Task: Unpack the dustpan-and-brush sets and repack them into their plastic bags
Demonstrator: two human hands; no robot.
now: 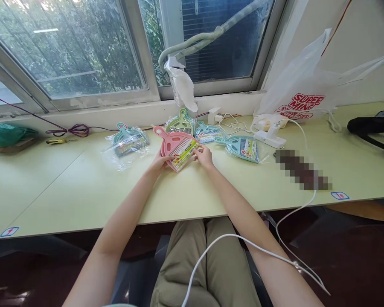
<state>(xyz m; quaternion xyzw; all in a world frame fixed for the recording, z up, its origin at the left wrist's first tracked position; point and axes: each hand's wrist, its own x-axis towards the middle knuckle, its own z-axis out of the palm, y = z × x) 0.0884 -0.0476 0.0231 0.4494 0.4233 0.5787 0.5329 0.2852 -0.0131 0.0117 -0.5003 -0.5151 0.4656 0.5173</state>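
A pink mini dustpan (171, 141) with a brush and a yellow printed label is held up just above the table, its handle tilted to the upper left. My left hand (160, 163) grips its lower left edge. My right hand (203, 156) closes its fingers on the right edge by the label. Behind it stands a green dustpan set (181, 123), partly hidden. On the left lies a teal dustpan set in a clear bag (129, 140). To the right are a blue wrapped set (208, 132) and a teal wrapped set (243, 147).
A yellow-green table (83, 187) runs along the window. A white power strip (270, 137), a plastic bag (302, 94) and a pixelated object (299, 168) are on the right. A white cable (224, 236) crosses my lap and right arm. A screwdriver (56, 141) lies at left.
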